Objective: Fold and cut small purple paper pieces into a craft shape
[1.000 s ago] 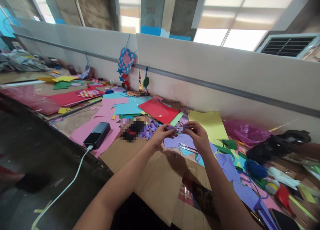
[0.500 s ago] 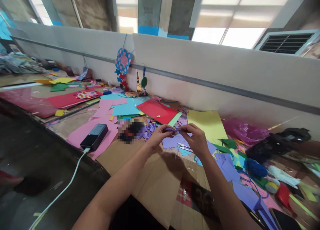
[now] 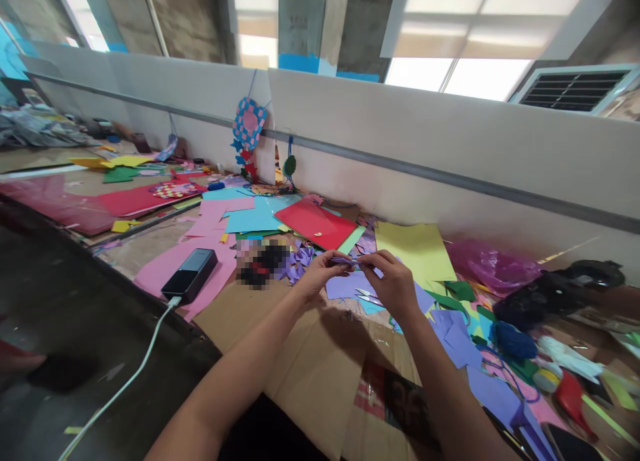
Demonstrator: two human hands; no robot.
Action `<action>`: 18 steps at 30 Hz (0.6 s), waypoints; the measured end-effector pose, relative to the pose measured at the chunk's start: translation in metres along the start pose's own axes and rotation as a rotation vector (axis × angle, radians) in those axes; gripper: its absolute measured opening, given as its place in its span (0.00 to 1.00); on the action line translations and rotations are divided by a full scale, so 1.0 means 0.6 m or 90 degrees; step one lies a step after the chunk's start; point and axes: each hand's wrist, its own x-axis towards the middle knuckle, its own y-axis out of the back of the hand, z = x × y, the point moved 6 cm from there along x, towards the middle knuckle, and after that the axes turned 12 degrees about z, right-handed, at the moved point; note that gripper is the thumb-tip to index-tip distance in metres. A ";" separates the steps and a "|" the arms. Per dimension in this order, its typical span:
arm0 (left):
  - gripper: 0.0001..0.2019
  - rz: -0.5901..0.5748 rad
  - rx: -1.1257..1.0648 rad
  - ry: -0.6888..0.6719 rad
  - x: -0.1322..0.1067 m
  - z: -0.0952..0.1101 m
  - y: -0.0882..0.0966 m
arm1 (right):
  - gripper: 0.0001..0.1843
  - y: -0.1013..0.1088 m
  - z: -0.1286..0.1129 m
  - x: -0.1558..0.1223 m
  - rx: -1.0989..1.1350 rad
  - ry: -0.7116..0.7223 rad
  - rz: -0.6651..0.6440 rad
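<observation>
A white partition is being shown across the upper half of the frame, and at bottom centre the work surface is being covered by cardboard. Right of centre, a yellow sheet is being overlapped by scraps. Among possible containers, a translucent magenta bag is being seen at centre right, crumpled, its contents impossible to tell; just below it, a black bundle, perhaps another bag, is revealing nothing inside. Loose purple sheets are being spread at lower right. Near the centre, the left hand and the right hand are being held close together, the fingertips of both closed in a pinch on a small purple piece above the surface. Below it, scissors are lying partly hidden behind the right hand. Judging by the cluster of purple pieces left of centre, some are already being gathered as done; the piece in hand seems unfinished, and how many are being left cannot be told.
</observation>
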 end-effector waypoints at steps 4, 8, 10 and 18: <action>0.20 0.000 -0.007 -0.004 -0.002 0.000 -0.001 | 0.09 0.000 -0.002 0.000 -0.005 0.007 0.002; 0.20 0.001 -0.002 -0.008 -0.003 0.003 -0.002 | 0.09 -0.002 -0.004 -0.001 -0.023 0.020 0.005; 0.20 -0.001 0.007 -0.014 -0.003 0.004 -0.003 | 0.08 -0.002 -0.007 -0.001 -0.035 0.037 0.007; 0.18 0.015 0.015 -0.035 0.001 -0.002 -0.001 | 0.09 -0.005 -0.020 -0.004 -0.114 0.132 0.002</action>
